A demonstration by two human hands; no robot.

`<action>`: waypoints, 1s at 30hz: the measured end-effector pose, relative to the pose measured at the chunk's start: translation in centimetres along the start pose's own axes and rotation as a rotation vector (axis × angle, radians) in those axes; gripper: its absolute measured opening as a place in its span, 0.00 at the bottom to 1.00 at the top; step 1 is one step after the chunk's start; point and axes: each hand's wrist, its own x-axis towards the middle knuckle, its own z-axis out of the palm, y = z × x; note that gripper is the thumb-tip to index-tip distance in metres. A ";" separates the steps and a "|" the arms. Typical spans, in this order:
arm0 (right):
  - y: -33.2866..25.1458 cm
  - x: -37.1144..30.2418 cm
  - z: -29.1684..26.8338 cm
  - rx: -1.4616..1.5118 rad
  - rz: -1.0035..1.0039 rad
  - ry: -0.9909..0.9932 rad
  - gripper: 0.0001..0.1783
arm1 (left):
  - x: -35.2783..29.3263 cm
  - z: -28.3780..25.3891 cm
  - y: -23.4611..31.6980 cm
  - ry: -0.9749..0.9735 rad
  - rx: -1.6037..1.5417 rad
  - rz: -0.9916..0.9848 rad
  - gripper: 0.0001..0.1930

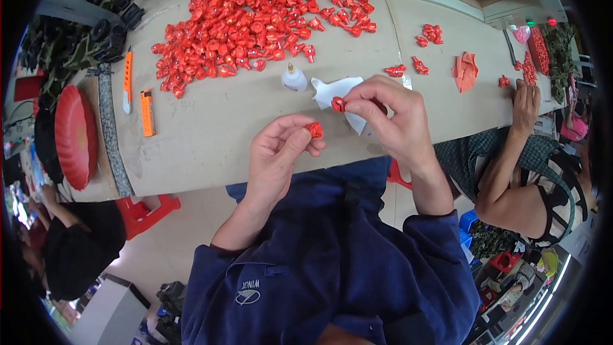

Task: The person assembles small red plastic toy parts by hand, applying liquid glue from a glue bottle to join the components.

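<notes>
Between the thumb and fingers of my left hand (281, 148) sits a small red plastic part (314, 130). My right hand (396, 115) pinches another small red plastic part (338, 104), a little higher and to the right, and the two parts are apart. Behind my right fingers a white cloth or paper piece (333, 89) lies on the table, partly covered by that hand. Next to it stands a small white squeeze bottle (294, 79) with a narrow tip. A large heap of similar red parts (242, 29) spreads beyond my hands.
An orange utility knife (128, 83) and an orange lighter (147, 114) lie at left, near a red scalloped tray (76, 137). Several loose red parts (419, 66) and a crumpled red-orange piece (465, 72) lie at right. A co-worker's hand (526, 108) works at the far right.
</notes>
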 end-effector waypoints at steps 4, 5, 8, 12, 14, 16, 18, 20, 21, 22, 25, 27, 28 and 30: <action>0.9 -2.5 1.3 0.212 0.043 0.150 0.04 | -0.2 0.1 -0.1 -0.052 -0.083 -0.096 0.11; 1.1 -2.7 1.4 0.216 0.044 0.147 0.04 | -0.2 0.0 -0.2 -0.095 -0.157 -0.161 0.11; 1.7 -3.2 1.6 0.260 -0.019 0.108 0.05 | -0.3 0.0 -0.4 -0.137 -0.223 -0.227 0.12; 2.1 -3.2 1.7 0.141 -0.192 0.110 0.06 | -0.3 0.1 -0.5 -0.134 -0.152 -0.185 0.11; 2.0 -3.2 1.7 0.105 -0.231 0.105 0.07 | -0.3 0.3 -0.6 -0.112 -0.123 -0.173 0.11; 1.9 -3.2 1.7 0.096 -0.246 0.081 0.07 | -0.3 0.5 -0.6 -0.091 -0.095 -0.160 0.11; 2.0 -3.2 1.7 0.058 -0.283 0.099 0.07 | -0.4 0.6 -0.6 -0.073 -0.065 -0.135 0.10; 2.1 -3.3 1.8 0.019 -0.320 0.117 0.08 | -0.4 0.6 -0.6 -0.077 -0.048 -0.126 0.10; 2.1 -3.3 1.8 -0.036 -0.359 0.125 0.08 | -0.4 0.5 -0.6 -0.082 -0.030 -0.119 0.09; 2.1 -3.4 1.8 -0.090 -0.396 0.135 0.08 | -0.3 0.5 -0.6 -0.082 -0.029 -0.118 0.09; 2.4 -3.6 1.9 -0.062 -0.401 0.129 0.08 | -0.3 0.4 -0.7 -0.079 0.005 -0.091 0.09; 2.3 -3.7 2.0 0.047 -0.325 0.136 0.08 | -0.3 0.5 -0.6 -0.081 0.075 -0.067 0.09; 2.3 -3.9 2.0 0.155 -0.248 0.140 0.09 | -0.3 0.6 -0.6 -0.082 0.076 -0.067 0.09; 1.9 -4.2 2.1 0.183 -0.134 0.130 0.09 | -0.4 0.7 -0.7 -0.083 0.151 -0.021 0.09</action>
